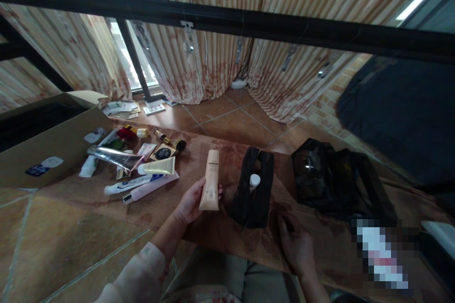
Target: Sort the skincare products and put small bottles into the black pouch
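Note:
My left hand is wrapped around a beige cosmetic tube, held upright with its cap up. Just right of it, a small black zip pouch lies on the brown cloth with its top unzipped. A white-capped container sticks out of the pouch's opening. My right hand rests on the cloth beside the pouch's lower right corner. Its fingers are loosely bent and apart, with nothing visible in them. Whether it touches the pouch I cannot tell.
On the left lie several cosmetics: a yellow tube, a silver tube and a round black-and-gold compact. A cardboard box stands beyond them. A shiny black bag is at right. A dark rail crosses before curtains.

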The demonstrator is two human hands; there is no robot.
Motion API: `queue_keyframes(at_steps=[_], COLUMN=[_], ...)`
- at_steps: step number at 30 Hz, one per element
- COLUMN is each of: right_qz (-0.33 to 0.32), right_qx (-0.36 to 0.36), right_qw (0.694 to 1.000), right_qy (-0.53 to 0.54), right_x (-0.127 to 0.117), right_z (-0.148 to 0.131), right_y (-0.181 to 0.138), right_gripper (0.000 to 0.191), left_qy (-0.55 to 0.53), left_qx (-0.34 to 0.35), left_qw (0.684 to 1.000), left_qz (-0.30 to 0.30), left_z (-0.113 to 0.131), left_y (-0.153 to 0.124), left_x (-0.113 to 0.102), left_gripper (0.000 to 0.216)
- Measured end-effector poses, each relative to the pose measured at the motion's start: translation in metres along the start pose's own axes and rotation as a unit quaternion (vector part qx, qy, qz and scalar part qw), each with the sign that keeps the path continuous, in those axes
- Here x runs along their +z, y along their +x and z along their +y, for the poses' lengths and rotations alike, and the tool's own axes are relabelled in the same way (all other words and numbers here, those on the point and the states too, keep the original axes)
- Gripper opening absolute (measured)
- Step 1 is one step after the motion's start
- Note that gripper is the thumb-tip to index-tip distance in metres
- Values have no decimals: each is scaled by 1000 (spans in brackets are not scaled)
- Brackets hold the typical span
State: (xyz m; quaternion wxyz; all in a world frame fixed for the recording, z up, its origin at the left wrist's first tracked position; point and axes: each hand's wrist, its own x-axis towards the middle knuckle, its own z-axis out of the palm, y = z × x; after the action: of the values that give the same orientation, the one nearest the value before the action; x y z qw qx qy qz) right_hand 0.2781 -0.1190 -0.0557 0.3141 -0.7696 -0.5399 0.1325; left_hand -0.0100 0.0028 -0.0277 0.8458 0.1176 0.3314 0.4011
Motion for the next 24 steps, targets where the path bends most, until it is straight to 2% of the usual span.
queue_keyframes(at_steps=[4,12,24], right_qz=[-6,-1,-1], right_qx=[13,-8,-1], right_qw=[1000,1000,1000], right_qy=[1,3,6], right_x=[0,-1,0], right_z=[-1,-4,-3], right_y=[0,0,1], right_gripper=[39,40,39], left_qy=[-7,-14,19], left_qx=[5,39,-3], left_qw=[1000,998,1000], left_qz=[-7,-36,22], left_z=[-1,-2,-2], left_y=[-1,-3,-2], left_x=[0,-1,-2], left_gripper=[41,45,44])
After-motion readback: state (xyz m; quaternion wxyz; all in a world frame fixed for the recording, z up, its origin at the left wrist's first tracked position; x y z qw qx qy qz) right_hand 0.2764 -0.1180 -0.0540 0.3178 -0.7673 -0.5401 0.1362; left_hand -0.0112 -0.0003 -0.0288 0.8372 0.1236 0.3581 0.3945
